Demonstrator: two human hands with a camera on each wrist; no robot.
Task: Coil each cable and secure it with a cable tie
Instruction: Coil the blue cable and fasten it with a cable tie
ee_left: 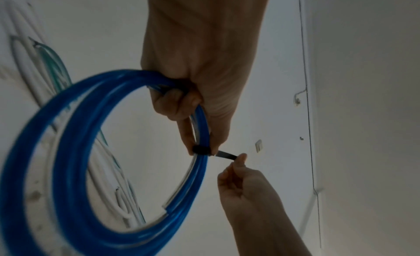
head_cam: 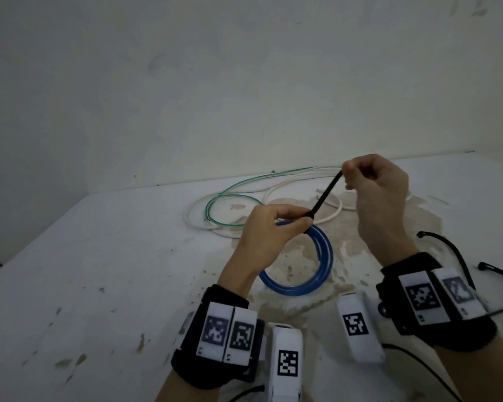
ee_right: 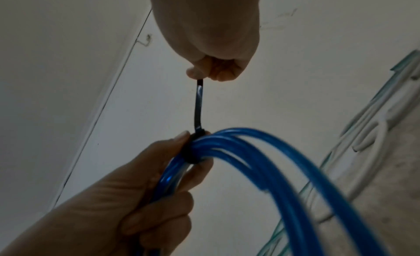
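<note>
Both hands grip: left hand clamps the blue coil, right hand pinches the tie tail above it.

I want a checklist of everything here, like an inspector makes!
Surface: white table, stained and chipped.
Job's things: blue cable coiled; black cable tie looped round it.
Clutter: spare black ties at right.
Hands: left hand grips the coil at the tie; right hand pinches the tie's tail.
Cables: white cable and green cable lie loose behind.
Surroundings: bare white wall.
</note>
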